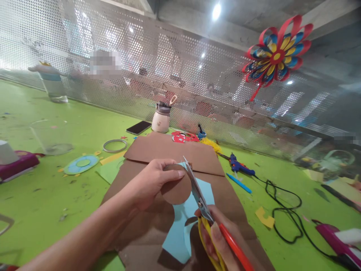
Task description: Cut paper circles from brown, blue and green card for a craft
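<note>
My left hand [158, 182] pinches a round brown paper disc [176, 190], thumb on top and fingers behind it. In my right hand [222, 235] is a pair of scissors [200, 204] with yellow and orange-red handles. Their blades point up and away, along the disc's right edge, and look nearly closed. Light blue paper [180, 235] with curved cut edges shows behind and below the disc; I cannot tell whether the two are joined. Beneath everything lies a large brown paper sheet [141, 226], its far end creased.
A blue glue gun [239, 165] with a looping black cord and a blue pen [239, 183] lie right. Behind are a phone [139, 127], a white bottle [160, 119] and red paper pieces [184, 136]. Left are a tape ring [115, 145] and clear cup [50, 137]. Perforated metal panel [180, 75] stands beyond.
</note>
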### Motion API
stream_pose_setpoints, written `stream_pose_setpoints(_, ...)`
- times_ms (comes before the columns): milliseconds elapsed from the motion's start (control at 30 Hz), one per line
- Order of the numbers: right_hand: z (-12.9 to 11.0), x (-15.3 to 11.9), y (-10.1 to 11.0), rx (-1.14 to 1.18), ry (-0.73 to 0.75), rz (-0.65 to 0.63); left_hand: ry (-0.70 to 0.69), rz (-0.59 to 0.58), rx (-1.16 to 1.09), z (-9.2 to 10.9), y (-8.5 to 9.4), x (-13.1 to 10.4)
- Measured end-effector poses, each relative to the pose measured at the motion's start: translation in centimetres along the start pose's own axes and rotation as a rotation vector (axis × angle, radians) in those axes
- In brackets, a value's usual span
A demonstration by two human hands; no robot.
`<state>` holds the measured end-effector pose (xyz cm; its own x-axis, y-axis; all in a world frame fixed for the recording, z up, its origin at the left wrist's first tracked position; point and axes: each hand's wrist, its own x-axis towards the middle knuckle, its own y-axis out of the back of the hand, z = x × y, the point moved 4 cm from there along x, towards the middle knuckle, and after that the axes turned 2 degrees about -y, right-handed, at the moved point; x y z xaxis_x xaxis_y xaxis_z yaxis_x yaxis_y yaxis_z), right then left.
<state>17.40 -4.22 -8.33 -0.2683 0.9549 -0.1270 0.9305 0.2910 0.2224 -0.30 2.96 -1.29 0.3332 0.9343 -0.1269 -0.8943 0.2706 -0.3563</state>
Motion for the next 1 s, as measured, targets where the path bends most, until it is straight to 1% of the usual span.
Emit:
stream_pose_setpoints(200,-0.4,-0.3,0.0,0.007,0.005,-0.012,0.01,-0.038,0.014,0.1,0.2,0.1)
stream_pose_setpoints(367,0.1,-0.4,-0.2,0.066,0.004,-0.02,0.031,-0.034,0.052,0.3,0.4,0.1)
stream_pose_setpoints(500,0.3,-0.3,-0.4,0.088,0.007,-0.039,0.022,-0.045,0.053,0.2,0.5,0.2)
stream_pose_setpoints(767,-0.4,-0.6,-0.4,0.079,0.024,-0.042,0.05,-0.064,0.056,0.0,0.7,0.3)
stream_pose_setpoints(1000,-0.3,-0.7,-0.4,0.084,0.021,0.001,0.079,-0.072,0.103,-0.2,1.0,0.6)
